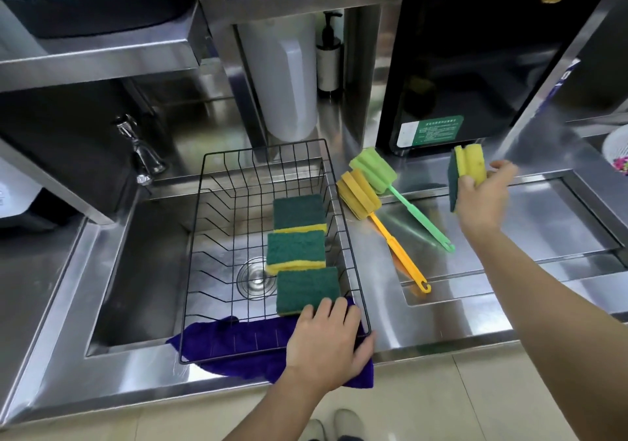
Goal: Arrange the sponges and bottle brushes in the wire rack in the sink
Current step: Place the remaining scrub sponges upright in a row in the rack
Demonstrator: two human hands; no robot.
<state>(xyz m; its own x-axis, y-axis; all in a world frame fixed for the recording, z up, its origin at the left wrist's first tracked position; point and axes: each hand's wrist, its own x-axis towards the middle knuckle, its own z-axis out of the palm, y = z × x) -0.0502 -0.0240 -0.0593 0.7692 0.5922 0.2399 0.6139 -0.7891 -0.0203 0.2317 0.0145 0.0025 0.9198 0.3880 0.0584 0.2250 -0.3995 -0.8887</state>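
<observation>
Sponge (466, 172) — right hand (482, 199) gripping, raised

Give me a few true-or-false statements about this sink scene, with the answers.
1. Three sponges lie in the rack. True.
2. The right hand holds a brush. False: it holds a sponge.
3. Both brushes are in the rack. False: the orange brush and green brush lie on the counter.
4. The left hand rests at the rack's near edge. True.
5. A purple cloth lies under the rack. True.
</observation>
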